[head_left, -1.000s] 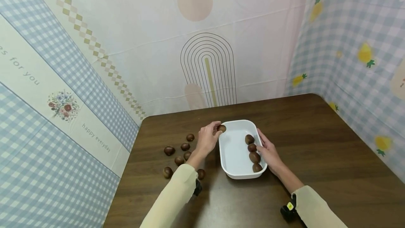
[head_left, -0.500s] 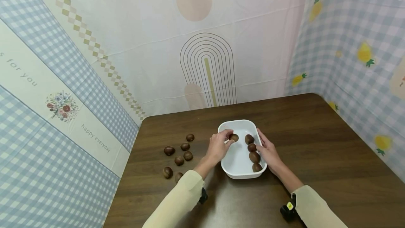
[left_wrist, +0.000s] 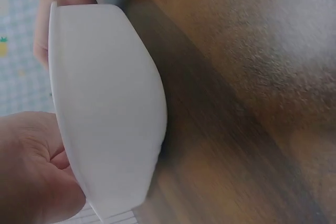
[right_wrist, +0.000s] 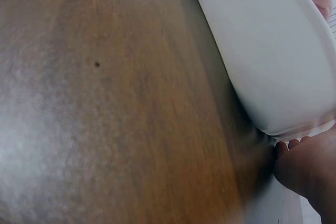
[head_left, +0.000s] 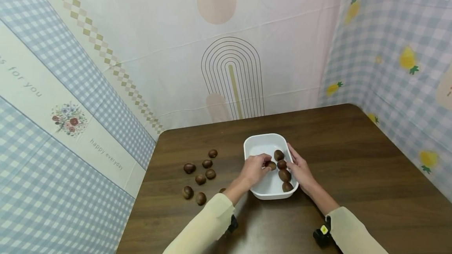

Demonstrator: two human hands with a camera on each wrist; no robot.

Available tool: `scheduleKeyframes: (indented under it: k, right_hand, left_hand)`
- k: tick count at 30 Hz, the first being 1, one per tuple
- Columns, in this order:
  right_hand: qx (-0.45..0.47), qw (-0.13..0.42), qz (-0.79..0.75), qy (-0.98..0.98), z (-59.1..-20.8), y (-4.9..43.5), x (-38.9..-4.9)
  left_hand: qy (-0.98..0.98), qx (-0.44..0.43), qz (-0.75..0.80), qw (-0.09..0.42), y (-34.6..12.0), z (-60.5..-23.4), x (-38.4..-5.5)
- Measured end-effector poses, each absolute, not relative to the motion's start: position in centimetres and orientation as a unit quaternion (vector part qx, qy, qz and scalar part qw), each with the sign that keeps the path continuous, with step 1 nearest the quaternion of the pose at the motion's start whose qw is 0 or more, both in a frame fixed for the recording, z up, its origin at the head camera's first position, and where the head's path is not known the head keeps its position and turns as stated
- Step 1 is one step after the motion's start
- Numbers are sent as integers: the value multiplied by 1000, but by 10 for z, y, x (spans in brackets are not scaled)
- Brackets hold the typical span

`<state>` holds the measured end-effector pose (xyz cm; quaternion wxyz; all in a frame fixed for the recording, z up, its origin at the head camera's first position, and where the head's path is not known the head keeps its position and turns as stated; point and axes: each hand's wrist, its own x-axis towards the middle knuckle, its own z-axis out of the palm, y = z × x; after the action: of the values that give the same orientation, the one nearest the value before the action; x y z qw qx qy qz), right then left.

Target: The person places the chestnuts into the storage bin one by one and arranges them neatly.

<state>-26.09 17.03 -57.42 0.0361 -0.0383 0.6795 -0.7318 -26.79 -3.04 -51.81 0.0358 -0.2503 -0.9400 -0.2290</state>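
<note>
My left hand point(head_left: 253, 170) reaches over the near-left rim of a white rectangular dish point(head_left: 264, 143) and pinches a brown chestnut point(head_left: 271, 166) low inside it. Along the dish's right wall several chestnuts point(head_left: 284, 175) lie in a row, and the pinched one is close beside them. My right hand point(head_left: 300, 169) grips the dish's right side, thumb over the rim and fingers outside. In the left wrist view the dish wall point(left_wrist: 107, 98) hides the chestnuts and my left fingertips. The right wrist view has my right fingers point(right_wrist: 294, 144) against the dish's outer wall.
Left of the dish, several loose chestnuts point(head_left: 200, 179) are scattered on the dark wooden table point(head_left: 325, 136). One of them point(head_left: 222, 190) is partly covered by my left forearm. Patterned cloth hangs behind the table and at both sides.
My left hand has carried its chestnut from the dish's upper-left rim inward, right and nearer, down beside the row. The right hand and the dish have stayed in place.
</note>
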Motion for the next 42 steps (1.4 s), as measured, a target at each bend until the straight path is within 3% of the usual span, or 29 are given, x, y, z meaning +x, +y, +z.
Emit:
scheduleKeyframes:
  k: [13,30,42]
  right_hand:
    - [-32,40,-725,686,-576,170,-259]
    - [-28,34,-724,688,-571,168,-258]
    - [-28,33,-721,691,-572,168,-258]
  left_hand:
    - [-950,-265,-155,-53,-22,-515,-254]
    - [-928,-318,-141,-131,-23,-504,-245]
    - [-885,-347,-269,-152,-42,-493,-258]
